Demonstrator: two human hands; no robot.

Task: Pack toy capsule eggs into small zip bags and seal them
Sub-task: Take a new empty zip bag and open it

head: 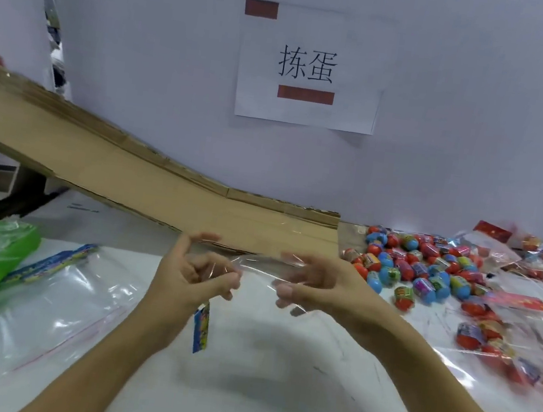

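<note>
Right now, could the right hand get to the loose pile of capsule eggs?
Probably yes. The pile of capsule eggs lies on the table just right of the right hand, with nothing between them. But that hand and the left hand both hold a clear bag.

Capsule eggs (417,266) right of cardboard ramp (149,176)

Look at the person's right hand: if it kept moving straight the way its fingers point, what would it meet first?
The right hand points leftward, holding the clear zip bag. Straight on, it would probably first meet the left hand, which pinches the bag's other end. Depth is hard to judge from this one view.
</note>
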